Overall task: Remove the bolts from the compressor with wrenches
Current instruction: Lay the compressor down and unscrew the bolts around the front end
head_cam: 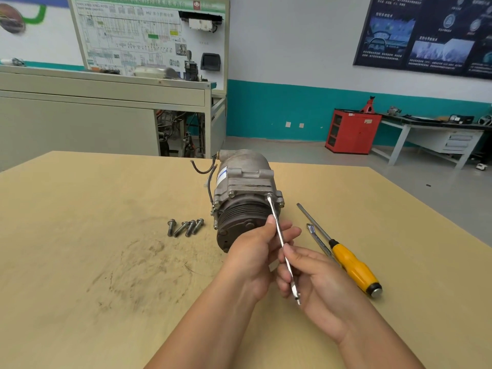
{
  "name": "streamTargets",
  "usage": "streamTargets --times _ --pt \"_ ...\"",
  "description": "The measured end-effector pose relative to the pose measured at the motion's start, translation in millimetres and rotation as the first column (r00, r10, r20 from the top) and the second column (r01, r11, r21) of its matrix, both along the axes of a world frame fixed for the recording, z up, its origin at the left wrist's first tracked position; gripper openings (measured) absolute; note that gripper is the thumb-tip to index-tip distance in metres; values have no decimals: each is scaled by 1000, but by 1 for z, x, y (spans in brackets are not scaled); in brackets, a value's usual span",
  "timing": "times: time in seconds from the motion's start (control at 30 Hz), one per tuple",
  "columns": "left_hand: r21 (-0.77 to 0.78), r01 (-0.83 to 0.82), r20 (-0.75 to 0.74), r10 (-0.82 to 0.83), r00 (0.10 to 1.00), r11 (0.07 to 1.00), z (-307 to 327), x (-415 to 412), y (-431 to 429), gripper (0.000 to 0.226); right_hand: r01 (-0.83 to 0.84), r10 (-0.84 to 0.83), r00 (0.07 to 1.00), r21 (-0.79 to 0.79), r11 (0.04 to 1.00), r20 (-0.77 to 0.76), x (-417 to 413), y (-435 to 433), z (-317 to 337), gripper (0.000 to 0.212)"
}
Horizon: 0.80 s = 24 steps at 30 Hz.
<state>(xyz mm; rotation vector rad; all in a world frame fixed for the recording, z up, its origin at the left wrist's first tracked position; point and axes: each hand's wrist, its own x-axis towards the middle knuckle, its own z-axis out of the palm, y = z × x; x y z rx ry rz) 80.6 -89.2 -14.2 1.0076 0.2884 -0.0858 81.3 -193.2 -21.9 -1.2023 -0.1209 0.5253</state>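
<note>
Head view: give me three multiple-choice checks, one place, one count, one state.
1. Where do the loose bolts lie from the compressor? A left of it B on top of it C behind it
2. How many loose bolts? A two B four C six
3. The wrench is: A lying flat, untouched B engaged on the compressor, both hands holding it C raised in one hand
1 A: they lie left of it. 2 B: four lie side by side. 3 B: its far end meets the compressor; left hand and right hand grip its shaft.
</note>
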Motion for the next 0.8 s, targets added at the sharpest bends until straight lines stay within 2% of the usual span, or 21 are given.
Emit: streamTargets --times 0.1,0.23,0.3,0.4,0.63,0.8 --pt "81 11 30 -13 999 997 1 1 -5 30 64 -63 998 -46 997 31 1 -2 3 24" --pt "14 49 23 -50 998 999 4 2 -9 27 140 -126 986 -138 980 106 4 -5 5 24" --pt "-38 68 38 -67 997 997 4 3 -9 26 75 -74 997 -77 994 15 5 -7 8 27" --pt "-99 86 61 -80 995 991 4 4 -7 26 -10 23 991 101 995 -129 6 -11 12 26" --pt "-264 94 48 -84 995 960 10 -1 -8 28 24 54 961 276 961 -272 6 -3 17 13" --pt "-75 77 91 -70 993 994 10 1 -10 36 77 -31 974 202 976 -225 2 3 19 15"
